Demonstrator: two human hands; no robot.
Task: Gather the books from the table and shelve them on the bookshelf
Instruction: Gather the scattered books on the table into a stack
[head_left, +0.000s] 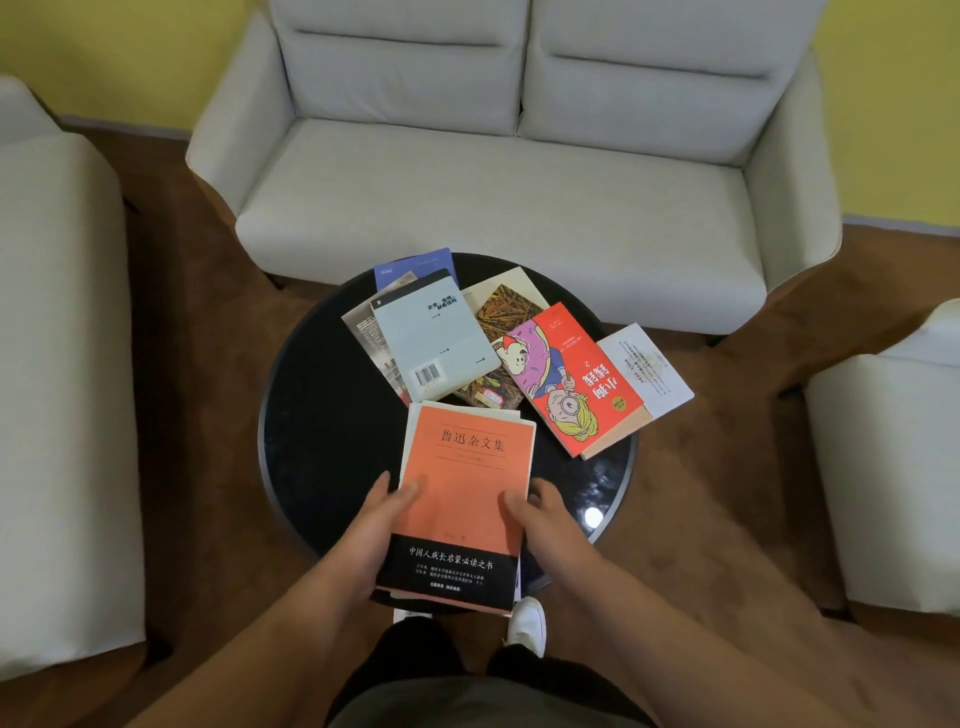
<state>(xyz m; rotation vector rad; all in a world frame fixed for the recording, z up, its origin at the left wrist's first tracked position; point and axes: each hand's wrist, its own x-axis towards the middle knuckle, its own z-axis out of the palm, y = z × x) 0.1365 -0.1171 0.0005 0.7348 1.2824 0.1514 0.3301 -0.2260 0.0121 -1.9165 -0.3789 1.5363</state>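
An orange book with a black band (465, 478) lies on top of a small stack at the near edge of the round black table (322, 415). My left hand (374, 519) grips its left edge and my right hand (540, 514) grips its right edge, thumbs on the cover. Further back lie a pale blue book (434, 338) over a blue one (415, 262) and a grey one (371, 343), a brown patterned book (506, 306), a red cartoon book (576, 379) and a white book (647, 369). No bookshelf is in view.
A light grey two-seat sofa (493, 171) stands right behind the table. Armchairs flank it at the left (57, 364) and right (893, 467). Brown carpet (197, 291) surrounds the table. My white shoes (530, 621) show below the table's near edge.
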